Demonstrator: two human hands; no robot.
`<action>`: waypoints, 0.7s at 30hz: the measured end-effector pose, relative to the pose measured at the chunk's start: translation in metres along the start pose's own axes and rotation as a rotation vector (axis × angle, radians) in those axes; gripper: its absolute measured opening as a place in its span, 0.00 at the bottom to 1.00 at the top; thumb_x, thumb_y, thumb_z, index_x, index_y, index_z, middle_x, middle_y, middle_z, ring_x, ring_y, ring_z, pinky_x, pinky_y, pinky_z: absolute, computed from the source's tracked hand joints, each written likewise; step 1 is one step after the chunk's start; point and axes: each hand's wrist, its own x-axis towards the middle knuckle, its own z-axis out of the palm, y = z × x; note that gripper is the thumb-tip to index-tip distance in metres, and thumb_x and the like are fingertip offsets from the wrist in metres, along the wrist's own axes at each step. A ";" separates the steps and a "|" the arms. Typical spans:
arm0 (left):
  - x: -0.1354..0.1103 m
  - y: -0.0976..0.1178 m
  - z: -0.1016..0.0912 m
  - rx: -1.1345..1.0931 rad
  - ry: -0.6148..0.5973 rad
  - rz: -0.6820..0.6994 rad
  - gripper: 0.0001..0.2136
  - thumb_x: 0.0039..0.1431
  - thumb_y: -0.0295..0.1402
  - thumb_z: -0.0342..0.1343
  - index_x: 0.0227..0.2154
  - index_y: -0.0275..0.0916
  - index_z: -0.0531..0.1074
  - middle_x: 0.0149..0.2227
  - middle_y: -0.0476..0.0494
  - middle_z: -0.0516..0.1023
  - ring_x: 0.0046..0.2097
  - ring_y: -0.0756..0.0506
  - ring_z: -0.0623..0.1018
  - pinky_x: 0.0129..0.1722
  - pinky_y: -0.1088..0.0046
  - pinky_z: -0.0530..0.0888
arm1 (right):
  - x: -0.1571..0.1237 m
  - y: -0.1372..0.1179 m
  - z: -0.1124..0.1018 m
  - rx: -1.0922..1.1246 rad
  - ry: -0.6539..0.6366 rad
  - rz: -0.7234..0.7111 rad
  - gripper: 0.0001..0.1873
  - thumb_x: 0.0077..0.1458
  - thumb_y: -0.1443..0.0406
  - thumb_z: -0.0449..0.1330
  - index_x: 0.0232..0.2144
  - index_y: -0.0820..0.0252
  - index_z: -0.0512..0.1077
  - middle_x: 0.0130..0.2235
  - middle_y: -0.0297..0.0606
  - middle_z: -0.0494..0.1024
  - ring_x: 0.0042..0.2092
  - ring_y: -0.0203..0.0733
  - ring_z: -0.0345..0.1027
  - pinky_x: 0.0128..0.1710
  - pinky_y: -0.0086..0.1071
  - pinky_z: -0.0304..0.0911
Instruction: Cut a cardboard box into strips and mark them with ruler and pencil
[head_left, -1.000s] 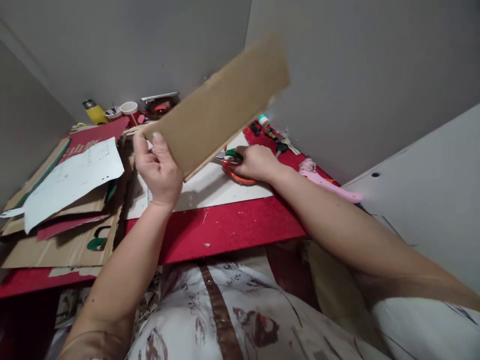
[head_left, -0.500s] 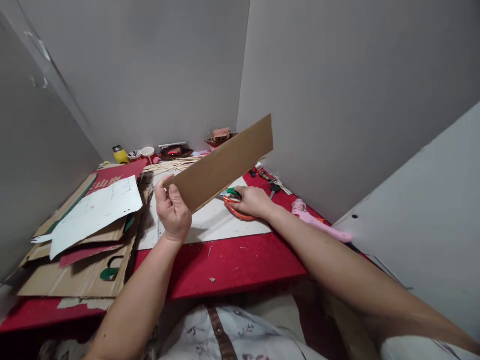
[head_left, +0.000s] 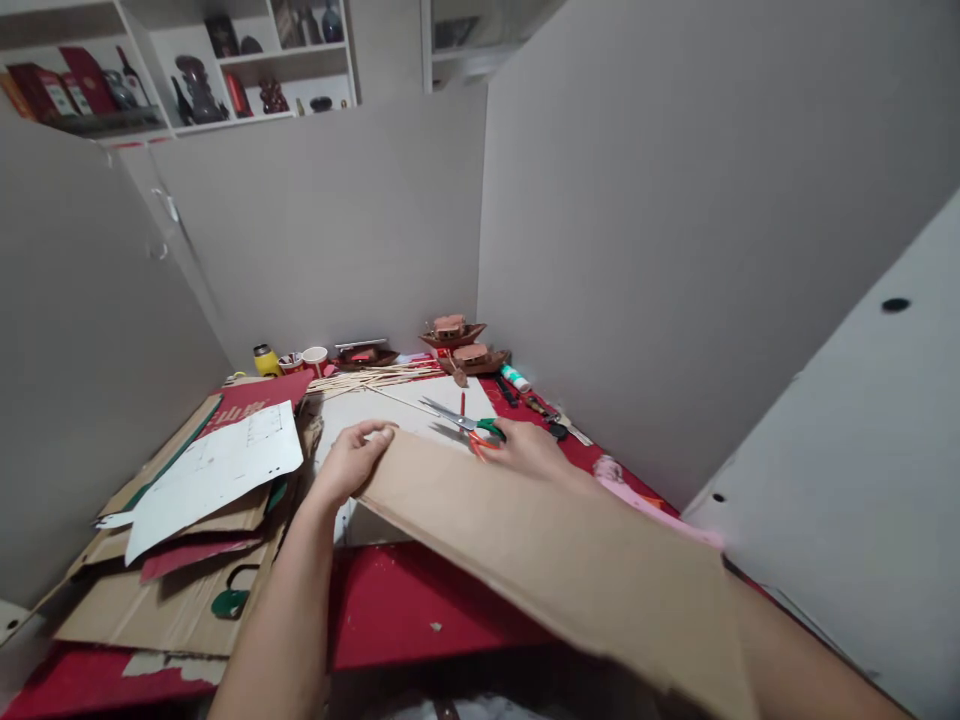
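Observation:
My left hand [head_left: 351, 462] is closed on the upper left end of a long brown cardboard strip [head_left: 555, 545], thumb on top. The strip slopes down to the lower right, over the table's front edge and in front of my right forearm. My right hand [head_left: 534, 450] grips a pair of scissors [head_left: 454, 418] by its green and orange handles, just beyond the strip. The blades point left and stand slightly apart, with nothing between them. Below them lies a white board [head_left: 345, 412] on the red table cover [head_left: 405, 610].
At left, a stack of cardboard [head_left: 165, 610] bears a white paper sheet [head_left: 225, 475]. Thin wooden sticks [head_left: 375, 377], paper cups [head_left: 315, 358], a yellow bottle [head_left: 265, 361] and model boats [head_left: 474, 360] line the back. A pink tool [head_left: 645, 508] lies near the right wall.
The cardboard strip has swung from pointing up and right to sloping down right across my right forearm. The scissors have been raised, blades now in plain sight. The camera view has tilted up.

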 end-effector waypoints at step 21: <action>0.016 -0.024 0.010 1.137 0.440 -0.188 0.27 0.62 0.39 0.48 0.62 0.33 0.59 0.53 0.29 0.74 0.55 0.35 0.73 0.50 0.60 0.70 | 0.002 0.009 -0.004 0.072 -0.027 0.111 0.26 0.54 0.45 0.51 0.38 0.59 0.75 0.38 0.49 0.80 0.39 0.55 0.74 0.28 0.34 0.56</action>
